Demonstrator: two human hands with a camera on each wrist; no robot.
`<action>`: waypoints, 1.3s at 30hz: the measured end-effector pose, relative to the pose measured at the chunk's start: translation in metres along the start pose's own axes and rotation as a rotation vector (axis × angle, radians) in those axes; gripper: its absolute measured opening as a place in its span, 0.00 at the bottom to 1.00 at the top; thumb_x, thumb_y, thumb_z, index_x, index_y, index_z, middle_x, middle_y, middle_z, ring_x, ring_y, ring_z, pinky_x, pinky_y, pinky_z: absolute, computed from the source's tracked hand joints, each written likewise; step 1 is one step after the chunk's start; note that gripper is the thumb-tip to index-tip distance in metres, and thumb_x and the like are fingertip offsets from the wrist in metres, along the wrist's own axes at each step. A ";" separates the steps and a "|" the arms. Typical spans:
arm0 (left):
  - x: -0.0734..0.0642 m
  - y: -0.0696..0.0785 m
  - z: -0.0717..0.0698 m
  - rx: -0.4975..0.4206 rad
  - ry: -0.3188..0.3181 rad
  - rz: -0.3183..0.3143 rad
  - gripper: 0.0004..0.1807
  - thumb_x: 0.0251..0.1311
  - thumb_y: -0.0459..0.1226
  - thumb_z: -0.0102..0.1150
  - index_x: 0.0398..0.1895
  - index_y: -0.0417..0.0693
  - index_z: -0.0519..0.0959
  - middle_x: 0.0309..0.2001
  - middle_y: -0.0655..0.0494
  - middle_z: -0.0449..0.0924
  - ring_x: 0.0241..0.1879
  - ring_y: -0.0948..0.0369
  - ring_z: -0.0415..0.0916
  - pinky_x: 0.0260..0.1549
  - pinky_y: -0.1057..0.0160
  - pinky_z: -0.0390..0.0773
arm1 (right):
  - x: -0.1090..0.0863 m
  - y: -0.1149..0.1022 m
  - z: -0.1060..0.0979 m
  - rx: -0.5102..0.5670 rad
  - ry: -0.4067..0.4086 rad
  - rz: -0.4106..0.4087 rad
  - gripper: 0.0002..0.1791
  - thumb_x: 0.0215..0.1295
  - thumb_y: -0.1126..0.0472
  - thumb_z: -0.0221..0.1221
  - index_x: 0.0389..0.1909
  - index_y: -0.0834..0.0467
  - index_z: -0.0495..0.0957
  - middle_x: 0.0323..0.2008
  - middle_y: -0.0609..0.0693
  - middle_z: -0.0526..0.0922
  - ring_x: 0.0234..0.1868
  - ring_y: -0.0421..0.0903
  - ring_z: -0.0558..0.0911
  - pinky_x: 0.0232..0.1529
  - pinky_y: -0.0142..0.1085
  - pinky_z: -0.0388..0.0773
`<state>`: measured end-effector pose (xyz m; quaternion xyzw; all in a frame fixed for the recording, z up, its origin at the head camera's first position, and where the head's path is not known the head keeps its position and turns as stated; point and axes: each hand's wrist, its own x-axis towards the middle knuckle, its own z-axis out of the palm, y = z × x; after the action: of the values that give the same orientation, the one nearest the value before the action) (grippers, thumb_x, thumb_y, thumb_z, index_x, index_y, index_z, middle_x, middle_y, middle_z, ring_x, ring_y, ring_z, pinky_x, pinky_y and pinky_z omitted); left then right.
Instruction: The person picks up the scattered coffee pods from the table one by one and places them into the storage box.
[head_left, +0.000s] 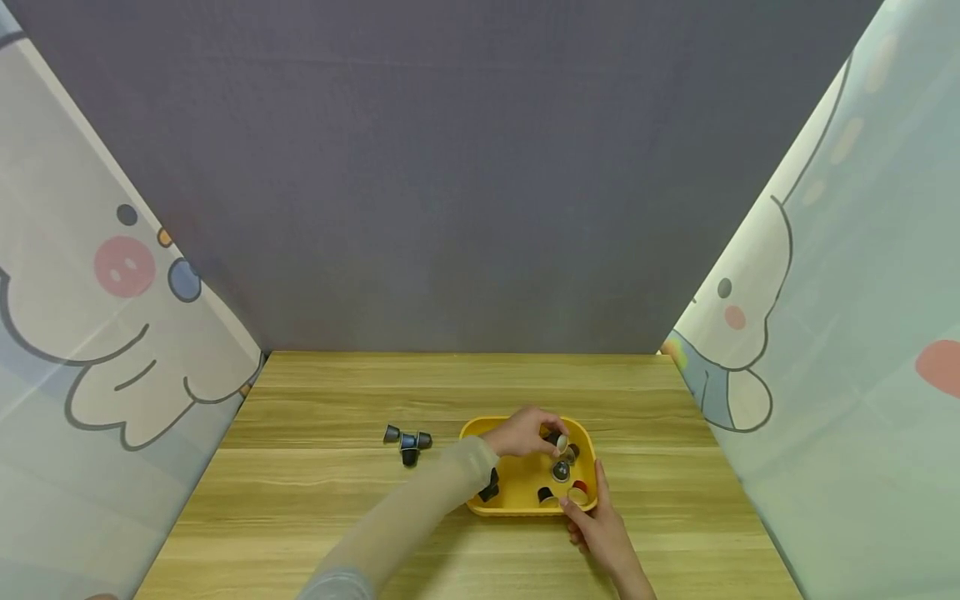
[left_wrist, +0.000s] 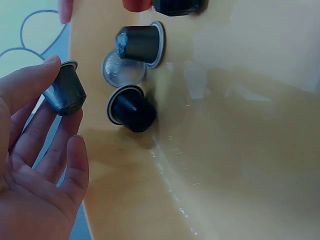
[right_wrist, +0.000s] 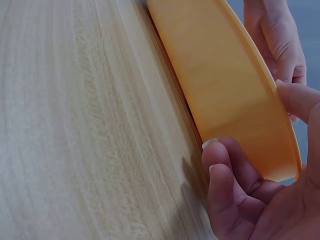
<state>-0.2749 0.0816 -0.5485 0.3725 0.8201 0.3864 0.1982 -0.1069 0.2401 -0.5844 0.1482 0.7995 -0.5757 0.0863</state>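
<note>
A dark coffee capsule (left_wrist: 66,92) is pinched between the thumb and fingers of my left hand (head_left: 523,432), above the right part of a yellow tray (head_left: 521,483). My right hand (head_left: 603,529) grips the tray's front right corner. In the right wrist view its thumb lies on the rim, and its fingers curl against the outer wall (right_wrist: 225,85). Below the left hand lie a silver-rimmed capsule (head_left: 561,472), a black capsule (head_left: 546,495) and a red capsule (head_left: 579,490). More black capsules (head_left: 490,486) lie at the tray's left end, partly hidden by the sleeve.
Several dark capsules (head_left: 408,442) lie clustered on the wooden table (head_left: 337,500), left of the tray. A grey panel (head_left: 465,183) rises behind the table. Cartoon-printed sheets (head_left: 847,333) stand at both sides.
</note>
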 end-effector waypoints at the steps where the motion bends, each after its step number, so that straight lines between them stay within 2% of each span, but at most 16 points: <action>1: 0.000 0.000 0.001 -0.004 -0.001 0.001 0.15 0.57 0.36 0.73 0.48 0.55 0.84 0.45 0.71 0.81 0.49 0.70 0.77 0.50 0.69 0.75 | 0.000 0.000 0.000 0.000 0.000 -0.001 0.55 0.70 0.49 0.62 0.80 0.44 0.28 0.22 0.53 0.77 0.19 0.45 0.76 0.18 0.33 0.74; 8: 0.000 -0.004 0.003 -0.042 -0.011 -0.032 0.14 0.58 0.35 0.72 0.47 0.55 0.84 0.45 0.69 0.82 0.49 0.67 0.77 0.49 0.68 0.76 | 0.001 0.002 0.000 -0.007 0.003 -0.011 0.56 0.69 0.49 0.62 0.80 0.44 0.28 0.22 0.53 0.77 0.19 0.46 0.77 0.18 0.33 0.74; 16: -0.001 -0.003 0.001 -0.073 -0.014 -0.007 0.15 0.60 0.35 0.70 0.50 0.51 0.84 0.47 0.63 0.82 0.51 0.60 0.78 0.48 0.68 0.76 | 0.002 0.002 -0.001 -0.019 0.004 -0.011 0.56 0.69 0.47 0.62 0.80 0.43 0.28 0.22 0.52 0.77 0.19 0.45 0.76 0.18 0.34 0.74; 24: -0.003 0.004 -0.003 -0.084 0.004 -0.034 0.14 0.60 0.36 0.70 0.49 0.55 0.84 0.47 0.67 0.82 0.50 0.66 0.77 0.49 0.67 0.76 | 0.001 0.000 0.000 -0.001 0.001 -0.014 0.56 0.69 0.48 0.63 0.80 0.44 0.28 0.22 0.53 0.77 0.19 0.45 0.76 0.17 0.33 0.74; 27: -0.005 0.009 -0.006 -0.084 0.017 -0.034 0.13 0.60 0.37 0.70 0.49 0.56 0.84 0.46 0.67 0.82 0.50 0.65 0.77 0.49 0.67 0.76 | 0.001 0.000 0.000 0.001 0.003 -0.012 0.56 0.68 0.48 0.63 0.80 0.43 0.28 0.22 0.53 0.77 0.19 0.45 0.76 0.17 0.33 0.74; 34: -0.009 0.016 -0.011 -0.120 0.040 0.010 0.13 0.61 0.36 0.69 0.49 0.54 0.84 0.47 0.62 0.83 0.53 0.55 0.78 0.47 0.66 0.77 | 0.000 -0.001 0.000 0.005 0.000 -0.007 0.56 0.68 0.48 0.63 0.80 0.43 0.28 0.22 0.53 0.77 0.19 0.46 0.76 0.17 0.34 0.74; 39: -0.014 0.020 -0.017 -0.151 0.052 0.046 0.13 0.62 0.35 0.69 0.49 0.55 0.84 0.48 0.59 0.83 0.53 0.52 0.78 0.45 0.66 0.77 | 0.000 0.000 0.000 0.007 0.000 -0.001 0.56 0.68 0.47 0.63 0.80 0.43 0.28 0.22 0.53 0.77 0.19 0.46 0.76 0.17 0.35 0.74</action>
<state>-0.2675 0.0713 -0.5212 0.3653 0.7848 0.4611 0.1952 -0.1067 0.2403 -0.5842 0.1482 0.7974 -0.5787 0.0856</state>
